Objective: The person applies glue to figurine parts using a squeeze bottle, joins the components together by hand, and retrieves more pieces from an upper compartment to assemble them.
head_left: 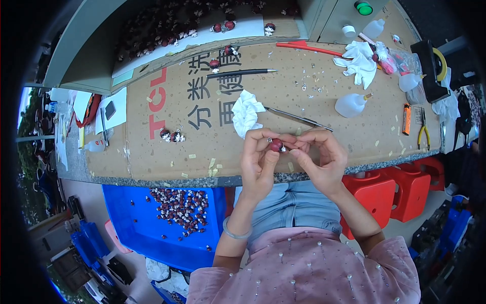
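Note:
Over the front edge of the bench, my left hand (259, 162) pinches a small figurine (276, 145) with a dark red head and a bit of white on it. My right hand (322, 156) meets it from the other side, thumb and forefinger closed at the figurine's white part; whether a tiny piece sits in that pinch is hidden. A crumpled white tissue (247, 112) lies just beyond my left hand. Close by, a thin metal tool (298, 118), like tweezers, rests on the cardboard. Two similar figurines (172, 136) lie to the left.
Many figurines fill a blue bin (121, 213) below the bench and a shelf (147, 61) at the back. A black pen-like tool (242, 73), a squeeze bottle (350, 106), yellow-handled pliers (423, 133) and white gloves (359, 61) lie on the cardboard (177, 101). Red stools (368, 200) stand at right.

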Action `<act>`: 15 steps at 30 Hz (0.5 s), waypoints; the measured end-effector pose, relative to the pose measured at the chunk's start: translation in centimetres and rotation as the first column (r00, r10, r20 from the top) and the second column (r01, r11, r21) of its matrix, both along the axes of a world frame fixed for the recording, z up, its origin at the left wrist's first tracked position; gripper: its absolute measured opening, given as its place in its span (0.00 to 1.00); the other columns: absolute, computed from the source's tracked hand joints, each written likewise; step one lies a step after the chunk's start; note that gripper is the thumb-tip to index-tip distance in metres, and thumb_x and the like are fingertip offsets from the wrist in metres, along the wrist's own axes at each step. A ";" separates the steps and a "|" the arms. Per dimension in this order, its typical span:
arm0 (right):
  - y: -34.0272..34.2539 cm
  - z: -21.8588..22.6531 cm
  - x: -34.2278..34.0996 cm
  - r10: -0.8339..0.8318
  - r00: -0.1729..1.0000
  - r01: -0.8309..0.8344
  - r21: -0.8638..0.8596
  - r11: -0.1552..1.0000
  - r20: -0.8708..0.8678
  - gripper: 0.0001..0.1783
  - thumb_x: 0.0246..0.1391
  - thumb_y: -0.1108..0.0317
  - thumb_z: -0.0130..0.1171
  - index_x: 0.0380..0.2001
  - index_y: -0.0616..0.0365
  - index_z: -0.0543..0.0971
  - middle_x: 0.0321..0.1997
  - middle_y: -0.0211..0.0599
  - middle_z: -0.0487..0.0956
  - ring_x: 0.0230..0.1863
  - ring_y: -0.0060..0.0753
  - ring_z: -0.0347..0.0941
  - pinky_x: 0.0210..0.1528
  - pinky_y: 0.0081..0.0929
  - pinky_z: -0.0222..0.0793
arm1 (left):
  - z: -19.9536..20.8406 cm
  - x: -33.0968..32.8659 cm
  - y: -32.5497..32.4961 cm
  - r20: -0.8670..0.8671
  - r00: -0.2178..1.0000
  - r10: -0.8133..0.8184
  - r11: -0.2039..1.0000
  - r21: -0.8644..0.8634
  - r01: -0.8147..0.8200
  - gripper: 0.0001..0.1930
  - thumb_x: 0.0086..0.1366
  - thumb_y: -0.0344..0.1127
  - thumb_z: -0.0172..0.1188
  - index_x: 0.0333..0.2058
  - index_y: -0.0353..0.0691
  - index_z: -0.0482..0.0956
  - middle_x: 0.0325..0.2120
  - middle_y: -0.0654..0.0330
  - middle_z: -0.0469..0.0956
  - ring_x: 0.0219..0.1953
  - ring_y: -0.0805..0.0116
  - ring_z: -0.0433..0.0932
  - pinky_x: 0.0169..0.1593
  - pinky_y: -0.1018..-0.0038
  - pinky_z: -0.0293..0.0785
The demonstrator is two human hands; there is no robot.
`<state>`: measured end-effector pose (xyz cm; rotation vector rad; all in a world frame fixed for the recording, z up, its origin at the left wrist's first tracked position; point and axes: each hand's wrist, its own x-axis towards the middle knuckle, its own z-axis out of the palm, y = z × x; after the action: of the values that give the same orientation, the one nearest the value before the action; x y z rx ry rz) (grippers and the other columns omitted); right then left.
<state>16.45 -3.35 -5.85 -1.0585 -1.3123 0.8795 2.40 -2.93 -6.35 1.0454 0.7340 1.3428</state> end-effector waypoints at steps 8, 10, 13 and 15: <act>0.0 0.3 0.0 0.042 0.998 -0.042 0.005 0.999 -0.041 0.14 0.41 0.80 0.65 0.35 0.65 0.76 0.30 0.35 0.76 0.29 0.19 0.70 0.30 0.17 0.66 | -0.4 -0.3 0.0 -0.021 0.999 -0.028 1.000 0.014 0.028 0.12 0.64 0.24 0.50 0.45 0.34 0.62 0.41 0.48 0.74 0.43 0.65 0.75 0.47 0.73 0.71; -0.1 0.4 0.2 0.038 0.999 -0.038 -0.003 0.999 -0.035 0.14 0.43 0.79 0.64 0.36 0.66 0.75 0.31 0.35 0.76 0.30 0.20 0.70 0.32 0.17 0.66 | -0.7 -0.5 0.0 -0.005 1.000 -0.025 0.999 0.022 0.025 0.13 0.61 0.21 0.52 0.45 0.33 0.65 0.40 0.50 0.73 0.42 0.66 0.75 0.46 0.73 0.71; -0.4 0.4 0.5 0.033 0.999 -0.035 -0.048 0.998 -0.037 0.13 0.44 0.78 0.63 0.36 0.65 0.75 0.32 0.35 0.75 0.31 0.20 0.70 0.33 0.17 0.67 | -1.0 -0.5 0.1 -0.062 0.998 0.022 0.996 0.091 -0.016 0.15 0.54 0.18 0.58 0.42 0.30 0.73 0.38 0.54 0.71 0.40 0.69 0.73 0.45 0.76 0.71; -0.5 0.4 0.5 0.028 0.998 -0.031 -0.058 0.998 -0.051 0.13 0.45 0.78 0.63 0.36 0.65 0.75 0.33 0.36 0.75 0.31 0.21 0.70 0.33 0.18 0.67 | -0.6 -0.3 0.1 -0.190 0.975 0.113 0.987 0.132 -0.089 0.16 0.49 0.18 0.63 0.39 0.31 0.78 0.37 0.56 0.69 0.38 0.71 0.71 0.43 0.78 0.70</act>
<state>16.98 -3.81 -5.46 -1.0588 -1.2700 0.9664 2.13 -2.86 -7.00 1.2672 0.8696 1.3985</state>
